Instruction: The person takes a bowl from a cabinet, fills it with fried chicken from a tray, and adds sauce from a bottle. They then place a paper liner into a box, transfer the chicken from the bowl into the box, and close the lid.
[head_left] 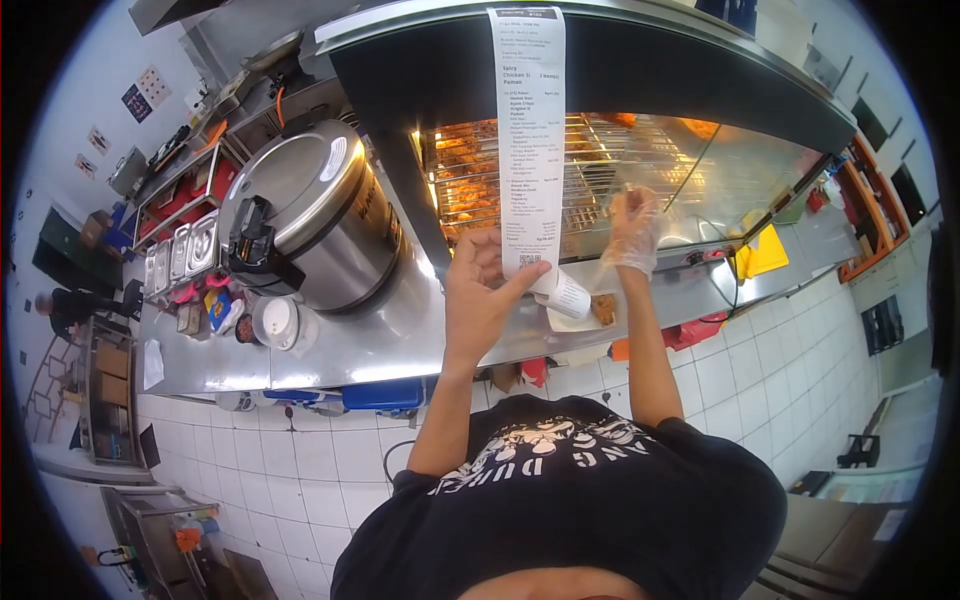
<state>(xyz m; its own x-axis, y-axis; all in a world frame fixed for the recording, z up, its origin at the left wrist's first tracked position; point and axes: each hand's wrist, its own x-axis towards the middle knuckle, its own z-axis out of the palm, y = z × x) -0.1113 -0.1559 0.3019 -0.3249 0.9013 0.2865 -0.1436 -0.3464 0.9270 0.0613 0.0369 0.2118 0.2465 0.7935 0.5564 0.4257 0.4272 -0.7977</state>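
Observation:
A long printed receipt (530, 140) hangs down the front of a heated display case (400, 85). My left hand (480, 295) pinches its lower part, thumb in front, and the end curls over toward the right. On my right hand (635, 225) is a loose clear plastic glove; it is raised before the case's glass front, fingers upward and blurred by the film. Racks of fried food (465, 170) glow behind the glass. Between my forearms, a browned fried piece (603, 308) lies on white paper (568, 322) at the counter.
A large steel rice cooker (310, 220) stands left of the case, beside a white tub (276, 322) and several steel pans (180, 252). A yellow sheet (762, 255) lies right on the steel counter (330, 365). Far left is another person (72, 308).

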